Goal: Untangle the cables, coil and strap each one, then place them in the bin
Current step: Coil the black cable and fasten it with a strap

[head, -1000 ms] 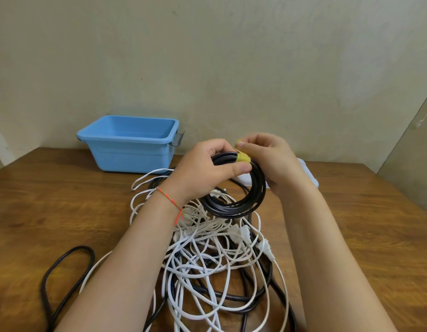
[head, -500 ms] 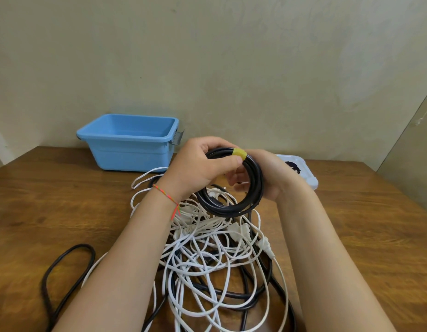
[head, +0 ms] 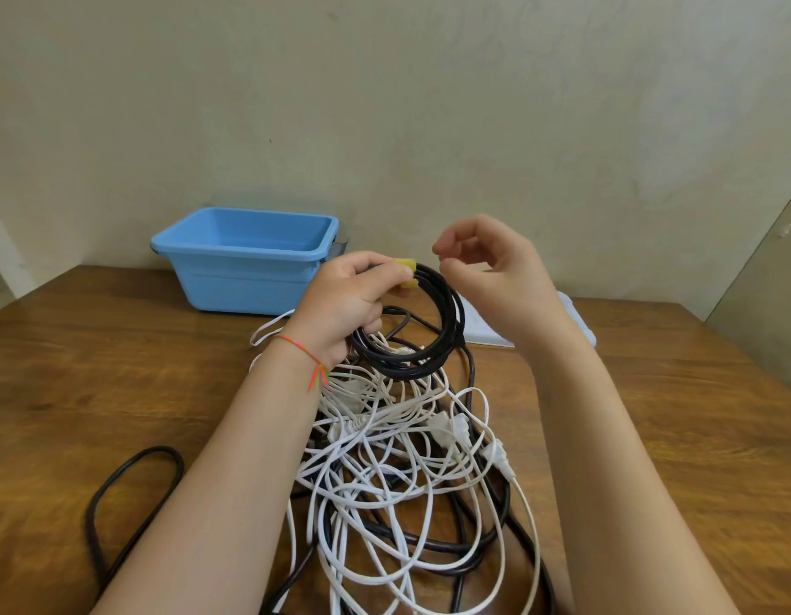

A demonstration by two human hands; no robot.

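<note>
- Black coil point(head: 422, 344), bound by yellow strap point(head: 406, 265): gripped by left hand point(head: 347, 304), keeping loops together.
- Right hand point(head: 495, 270): released, fingers loosely curled, holding nothing.
- Blue bin point(head: 247, 259): far left, ready to receive it.

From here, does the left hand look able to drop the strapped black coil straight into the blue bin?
Probably yes. The left hand grips the black coil at its yellow strap, the right hand is off it, and the blue bin stands open just beyond, nothing between.
</note>
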